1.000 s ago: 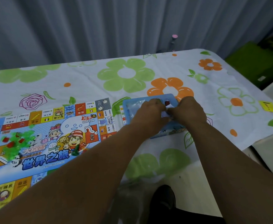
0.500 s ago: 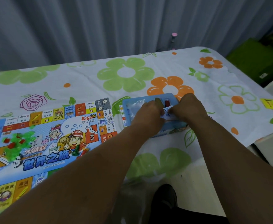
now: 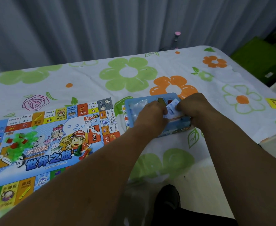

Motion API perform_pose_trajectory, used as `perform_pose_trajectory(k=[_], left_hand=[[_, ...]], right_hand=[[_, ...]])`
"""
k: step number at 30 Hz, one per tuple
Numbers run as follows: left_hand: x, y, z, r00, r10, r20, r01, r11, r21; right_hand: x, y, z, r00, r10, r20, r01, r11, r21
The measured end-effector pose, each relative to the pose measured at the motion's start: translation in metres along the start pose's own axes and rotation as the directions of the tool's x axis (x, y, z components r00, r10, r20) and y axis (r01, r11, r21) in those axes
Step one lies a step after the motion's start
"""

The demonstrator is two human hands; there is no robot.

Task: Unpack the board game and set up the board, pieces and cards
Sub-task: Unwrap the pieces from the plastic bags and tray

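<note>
On the flowered bench (image 3: 88, 82), just right of the unfolded board (image 3: 41, 128), lay the blue tray (image 3: 130, 103), its long side running left to right. The board's long axis ran the same way, its title facing the person. The left hand (image 3: 152, 115) and right hand (image 3: 194, 108), fingers curled, both pinched a white-and-blue card pack (image 3: 172, 109) over the tray. Clear plastic (image 3: 139, 105) and small green and red pieces (image 3: 161, 100) sat inside it.

left hand (image 3: 152, 115), right hand (image 3: 195, 108), fingers (image 3: 181, 107) curled, nearly touching
</note>
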State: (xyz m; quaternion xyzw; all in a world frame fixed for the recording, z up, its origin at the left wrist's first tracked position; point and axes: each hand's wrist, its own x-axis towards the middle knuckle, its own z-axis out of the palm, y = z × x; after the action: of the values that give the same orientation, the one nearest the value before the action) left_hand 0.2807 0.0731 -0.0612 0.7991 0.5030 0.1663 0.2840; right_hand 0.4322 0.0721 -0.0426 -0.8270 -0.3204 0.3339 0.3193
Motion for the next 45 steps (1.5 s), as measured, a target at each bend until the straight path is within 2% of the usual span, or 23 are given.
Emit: perform_pose_trajectory(k=[13,16,21,27,33,37,45], left_hand=[[-0.002,0.002,-0.008,1.000,0.002,0.025,0.000,0.998,-0.065],[-0.003,0.003,-0.012,1.000,0.013,0.011,-0.013,0.998,-0.061],[-0.005,0.010,-0.024,0.995,0.048,-0.092,-0.057,0.993,-0.101],[-0.009,0.016,-0.045,0.997,0.045,-0.056,-0.054,0.984,-0.169],[-0.032,-0.007,-0.075,0.997,-0.045,-0.070,0.034,0.988,-0.152],[-0.062,-0.038,-0.093,0.986,-0.125,-0.106,0.111,0.986,-0.128],[-0.106,-0.093,-0.119,0.936,-0.303,-0.182,0.289,0.952,-0.097]], right_hand=[[-0.018,-0.012,-0.010,0.999,0.006,0.033,-0.010,0.990,0.144],[-0.026,-0.017,-0.014,0.997,0.023,0.070,-0.035,0.985,0.171],[-0.031,-0.027,-0.023,0.992,0.069,0.107,-0.095,0.961,0.260],[-0.042,-0.039,-0.022,0.975,0.065,0.213,-0.133,0.937,0.322],[-0.060,-0.053,0.004,0.927,-0.038,0.372,-0.114,0.919,0.376],[-0.085,-0.068,0.037,0.879,-0.106,0.466,-0.065,0.940,0.336],[-0.134,-0.095,0.110,0.831,-0.163,0.532,0.014,0.962,0.273]])
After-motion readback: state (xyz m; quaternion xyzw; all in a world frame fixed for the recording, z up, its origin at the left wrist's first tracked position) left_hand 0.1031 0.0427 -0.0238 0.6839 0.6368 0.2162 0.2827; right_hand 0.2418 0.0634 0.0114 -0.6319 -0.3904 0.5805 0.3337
